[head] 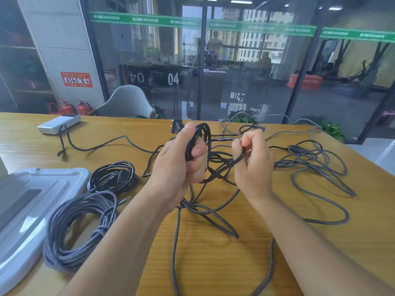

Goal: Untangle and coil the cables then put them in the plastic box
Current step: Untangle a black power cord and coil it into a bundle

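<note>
Left hand (181, 154) gripping black cable loops (201, 133), right hand (252, 159) pinching its strand, plastic box (32, 201) lidded, contents hidden

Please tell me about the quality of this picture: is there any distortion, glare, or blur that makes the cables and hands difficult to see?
Head view: wide-angle bending curves the table edge and the door frames; the glass wall carries reflections, so the room behind looks hazy; the plastic box lid shows soft glare; the left hand, right hand and black cable are fairly sharp under even light, with faint shadows.
</note>
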`<action>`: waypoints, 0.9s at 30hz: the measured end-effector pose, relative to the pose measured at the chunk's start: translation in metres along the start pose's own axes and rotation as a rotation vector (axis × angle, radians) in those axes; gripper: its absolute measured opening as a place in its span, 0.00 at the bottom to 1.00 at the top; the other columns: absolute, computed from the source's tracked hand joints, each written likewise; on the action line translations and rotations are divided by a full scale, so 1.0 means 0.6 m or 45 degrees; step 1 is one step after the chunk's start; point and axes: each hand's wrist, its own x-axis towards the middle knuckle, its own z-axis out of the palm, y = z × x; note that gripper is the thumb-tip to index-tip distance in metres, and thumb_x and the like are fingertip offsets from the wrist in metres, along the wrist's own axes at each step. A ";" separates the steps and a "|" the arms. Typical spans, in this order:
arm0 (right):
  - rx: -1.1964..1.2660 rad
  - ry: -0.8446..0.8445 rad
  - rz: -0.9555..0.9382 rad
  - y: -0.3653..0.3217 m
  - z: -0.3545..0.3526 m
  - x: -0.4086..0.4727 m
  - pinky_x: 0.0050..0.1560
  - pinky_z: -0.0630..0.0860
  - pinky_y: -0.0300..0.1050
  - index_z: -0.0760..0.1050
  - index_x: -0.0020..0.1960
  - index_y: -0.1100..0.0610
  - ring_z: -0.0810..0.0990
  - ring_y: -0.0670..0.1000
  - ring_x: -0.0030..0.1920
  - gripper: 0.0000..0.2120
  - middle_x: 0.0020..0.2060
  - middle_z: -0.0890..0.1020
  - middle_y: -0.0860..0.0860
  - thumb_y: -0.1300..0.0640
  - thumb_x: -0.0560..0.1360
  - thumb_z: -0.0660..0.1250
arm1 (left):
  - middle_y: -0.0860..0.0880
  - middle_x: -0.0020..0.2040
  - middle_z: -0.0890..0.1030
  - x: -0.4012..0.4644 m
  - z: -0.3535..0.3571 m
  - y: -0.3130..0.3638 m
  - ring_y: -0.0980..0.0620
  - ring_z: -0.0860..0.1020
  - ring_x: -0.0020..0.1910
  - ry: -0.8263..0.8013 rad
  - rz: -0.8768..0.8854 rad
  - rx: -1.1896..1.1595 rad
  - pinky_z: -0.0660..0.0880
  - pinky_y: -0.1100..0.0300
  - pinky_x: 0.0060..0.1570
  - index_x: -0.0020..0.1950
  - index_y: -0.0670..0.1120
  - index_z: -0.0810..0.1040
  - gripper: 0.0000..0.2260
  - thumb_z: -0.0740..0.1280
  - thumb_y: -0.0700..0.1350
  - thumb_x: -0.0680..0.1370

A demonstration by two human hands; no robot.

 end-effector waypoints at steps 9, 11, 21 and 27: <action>0.896 -0.513 0.670 0.003 -0.035 0.040 0.73 0.72 0.57 0.79 0.67 0.57 0.76 0.47 0.71 0.22 0.65 0.83 0.50 0.71 0.82 0.54 | 0.50 0.29 0.56 0.006 -0.015 -0.004 0.51 0.53 0.28 0.104 0.007 0.123 0.55 0.60 0.28 0.34 0.47 0.64 0.23 0.53 0.54 0.88; 1.268 -0.393 0.737 0.007 -0.063 0.057 0.74 0.70 0.57 0.78 0.68 0.61 0.73 0.50 0.74 0.22 0.69 0.81 0.53 0.69 0.80 0.52 | 0.50 0.29 0.56 0.009 -0.024 -0.002 0.51 0.54 0.27 0.162 0.020 0.092 0.56 0.61 0.27 0.34 0.48 0.64 0.23 0.53 0.54 0.88; 0.175 -0.735 0.702 0.049 -0.103 0.066 0.40 0.76 0.31 0.81 0.67 0.45 0.77 0.39 0.33 0.18 0.31 0.77 0.38 0.40 0.81 0.65 | 0.51 0.28 0.57 0.011 -0.022 -0.011 0.52 0.54 0.27 0.169 -0.009 0.179 0.58 0.62 0.26 0.34 0.47 0.65 0.24 0.53 0.54 0.88; -0.520 -0.772 0.155 0.049 -0.083 0.051 0.39 0.71 0.42 0.82 0.56 0.41 0.80 0.44 0.40 0.10 0.38 0.82 0.39 0.45 0.85 0.62 | 0.50 0.28 0.58 0.013 -0.024 -0.023 0.52 0.55 0.26 0.173 -0.055 0.268 0.59 0.63 0.26 0.34 0.46 0.67 0.25 0.53 0.55 0.88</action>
